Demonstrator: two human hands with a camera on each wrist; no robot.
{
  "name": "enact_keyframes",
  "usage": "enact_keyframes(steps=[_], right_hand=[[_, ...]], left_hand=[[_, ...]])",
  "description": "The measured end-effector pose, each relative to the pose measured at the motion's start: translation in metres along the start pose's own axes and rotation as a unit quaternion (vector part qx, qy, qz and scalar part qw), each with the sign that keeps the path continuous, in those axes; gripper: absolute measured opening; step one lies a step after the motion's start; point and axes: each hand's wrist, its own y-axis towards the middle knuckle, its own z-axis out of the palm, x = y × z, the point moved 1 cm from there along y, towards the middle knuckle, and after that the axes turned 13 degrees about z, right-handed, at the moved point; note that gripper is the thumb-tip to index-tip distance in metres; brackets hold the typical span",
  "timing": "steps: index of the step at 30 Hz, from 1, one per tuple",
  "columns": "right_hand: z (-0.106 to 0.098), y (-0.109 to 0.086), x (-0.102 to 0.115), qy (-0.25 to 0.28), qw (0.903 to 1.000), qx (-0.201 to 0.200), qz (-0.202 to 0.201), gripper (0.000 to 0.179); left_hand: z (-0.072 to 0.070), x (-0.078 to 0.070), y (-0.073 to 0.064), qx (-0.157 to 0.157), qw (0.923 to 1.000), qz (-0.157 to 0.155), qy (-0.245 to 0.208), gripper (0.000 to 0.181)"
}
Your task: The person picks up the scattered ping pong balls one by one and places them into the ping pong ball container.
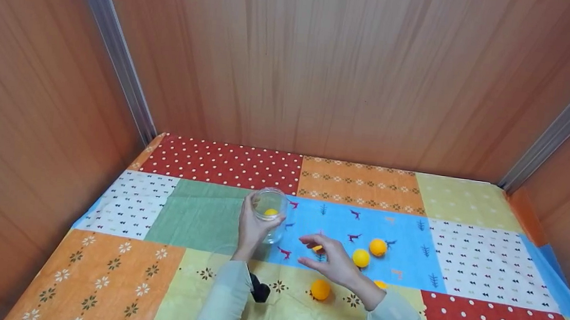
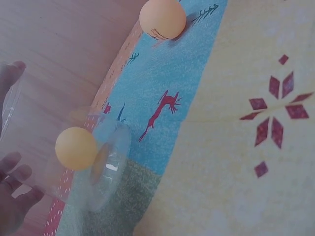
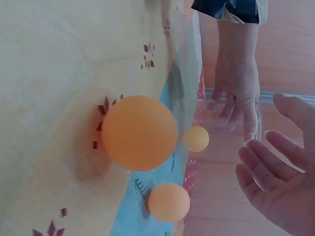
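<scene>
My left hand grips a clear jar near its rim, and the jar's mouth faces up. Through its wall, one orange table tennis ball shows at the bottom. To the right of the jar, my right hand is raised over the cloth, thumb and fingers spread apart, holding nothing. Part of an orange ball appears in the gap between thumb and fingers. A yellow-orange ball and an orange ball lie beyond the right hand. Nearer the body is another orange ball.
A further ball is partly hidden behind the right wrist. The patchwork tablecloth covers the table. Wood-grain panels stand at the back and both sides, with metal posts at the corners.
</scene>
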Motion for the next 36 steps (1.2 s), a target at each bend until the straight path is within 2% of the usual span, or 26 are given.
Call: enact_keyframes(steps=[2, 9, 19, 30, 36], right_hand=[[0.002, 0.000, -0.011, 0.004, 0.9999, 0.015, 0.004, 0.041], [0.001, -0.009, -0.025, 0.015, 0.9977, 0.058, 0.031, 0.047], [0.002, -0.019, -0.047, -0.015, 0.9927, 0.109, 0.048, 0.056], [0.004, -0.023, -0.062, 0.004, 0.9852, 0.160, 0.061, 0.056], [0.006, -0.024, -0.064, 0.000, 0.9835, 0.166, 0.072, 0.051]], left_hand=[[0.000, 0.000, 0.000, 0.001, 1.0000, -0.003, -0.003, 0.079], [0.000, 0.000, 0.000, -0.007, 0.9999, 0.009, -0.003, 0.079], [0.001, 0.001, 0.001, -0.002, 0.9999, 0.011, -0.006, 0.080], [0.000, 0.002, -0.001, -0.003, 0.9999, 0.006, -0.011, 0.081], [0.000, 0.001, -0.001, -0.008, 0.9999, 0.011, -0.009, 0.080]])
